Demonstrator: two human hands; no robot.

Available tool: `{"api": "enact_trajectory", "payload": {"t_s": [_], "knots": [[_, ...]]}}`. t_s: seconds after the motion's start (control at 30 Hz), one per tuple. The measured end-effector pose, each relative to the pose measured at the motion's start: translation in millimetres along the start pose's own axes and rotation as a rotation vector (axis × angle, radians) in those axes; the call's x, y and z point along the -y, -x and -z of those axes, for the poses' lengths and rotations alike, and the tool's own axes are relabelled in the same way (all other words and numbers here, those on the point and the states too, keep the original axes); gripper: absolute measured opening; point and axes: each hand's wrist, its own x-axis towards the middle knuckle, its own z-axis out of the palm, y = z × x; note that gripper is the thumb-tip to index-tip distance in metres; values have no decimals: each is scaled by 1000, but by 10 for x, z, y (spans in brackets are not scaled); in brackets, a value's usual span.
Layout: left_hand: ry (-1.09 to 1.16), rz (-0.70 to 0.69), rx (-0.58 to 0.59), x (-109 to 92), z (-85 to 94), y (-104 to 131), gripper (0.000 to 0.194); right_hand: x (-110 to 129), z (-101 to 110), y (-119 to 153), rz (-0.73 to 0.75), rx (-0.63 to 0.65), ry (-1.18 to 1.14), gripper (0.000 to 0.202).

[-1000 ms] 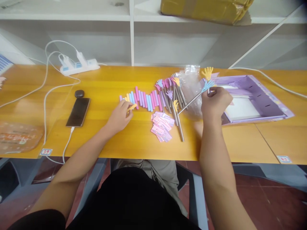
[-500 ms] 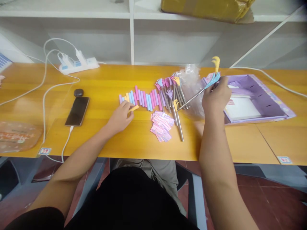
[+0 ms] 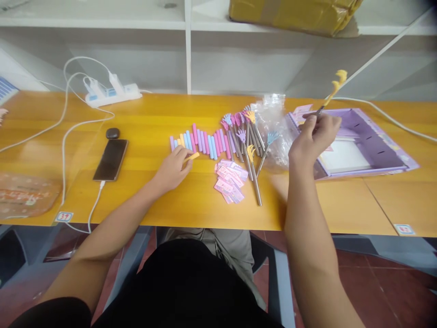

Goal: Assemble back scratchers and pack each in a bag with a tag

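Observation:
At the desk's right side my right hand [image 3: 319, 132] is raised with closed fingers around a yellow back scratcher [image 3: 337, 83], its claw end pointing up and away. A row of pink, purple, blue and yellow tube-shaped sleeves [image 3: 206, 142] lies mid-desk. My left hand [image 3: 175, 167] rests just in front of that row, pinching a yellow sleeve [image 3: 192, 157]. Several metal-rod back scratchers with hand-shaped heads [image 3: 251, 117] lie bunched to the right, a blue-headed back scratcher [image 3: 271, 138] at their edge. Pink printed cards [image 3: 229, 184] sit nearer to me.
A purple open box [image 3: 408, 160] stands at right, beside clear plastic bags [image 3: 283, 152]. To the left are a phone [image 3: 111, 159] on a cable, a small black case [image 3: 112, 133] and a white power strip [image 3: 121, 94]. White shelving [image 3: 99, 20] rises behind.
My right hand has moved a little right and turned. The blue-headed back scratcher has left it and lies by the bunch; the yellow one stays held. My left hand has hardly moved.

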Motion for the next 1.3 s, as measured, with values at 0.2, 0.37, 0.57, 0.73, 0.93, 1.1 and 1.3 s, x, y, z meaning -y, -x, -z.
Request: {"api": "enact_trajectory", "payload": {"t_s": [0.2, 0.37, 0.57, 0.73, 0.93, 1.1, 1.3], "knots": [[38, -30, -19, -14, 18, -1, 23, 263, 5, 208, -108, -6, -649, 27], [40, -51, -17, 7, 20, -6, 25, 415, -26, 434, -156, 567, -1096, 37], [75, -127, 31, -10, 27, 1, 27, 656, -13, 639, -253, 819, -1116, 40], [105, -154, 52, -31, 8, 17, 27, 745, -47, 736, -322, 951, -1152, 39], [105, -121, 82, -51, 9, 21, 29, 789, -73, 804, -326, 1027, -1205, 35], [103, -120, 77, -46, 3, 28, 29, 790, -77, 812, -324, 1031, -1173, 37], [95, -140, 54, -2, -37, 42, 27, 787, -98, 870, -319, 1061, -1118, 49]]}}
